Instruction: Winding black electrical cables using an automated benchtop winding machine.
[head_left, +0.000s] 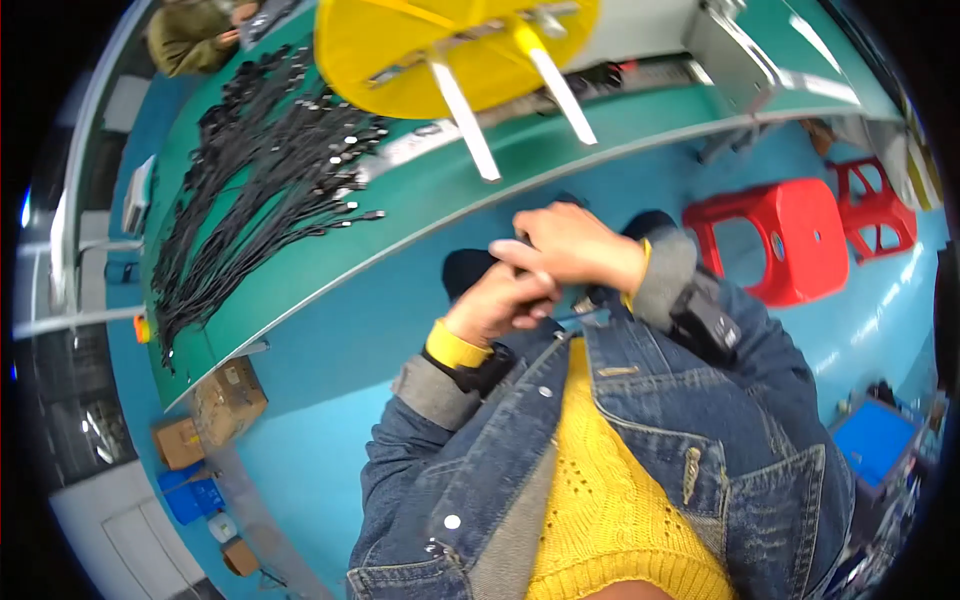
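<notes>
Head view: looking down on both hands, close together between table point(290, 290) and jacket point(420, 480), above blue floor point(340, 360). Shows left hand point(497, 305) lower, fingers curled inward, and right hand point(570, 243) just above, fingers pointing left across it. Seem to touch where overlapped (blurred there). Grip narrow on both; cannot tell whether holding anything between the fingers. At left wrist, see yellow cuff point(455, 345) and dark band point(485, 372); on right forearm, black device point(705, 322), strapped over denim.

Beyond the table edge, see cables point(255, 175), black, spread in a long loose heap on the green top, ahead and to the left, well apart from both hands. Farther along, see yellow disc point(400, 40) with two pale bars slanting toward the near edge. At far left, see olive sleeve point(180, 45) of a co-worker.

To the right, see red stool point(815, 240) on the floor, with second stool point(885, 210) just beside. At lower left, see cardboard box point(230, 400) and blue bin point(192, 495). Under the open jacket, see yellow sweater point(600, 480).
</notes>
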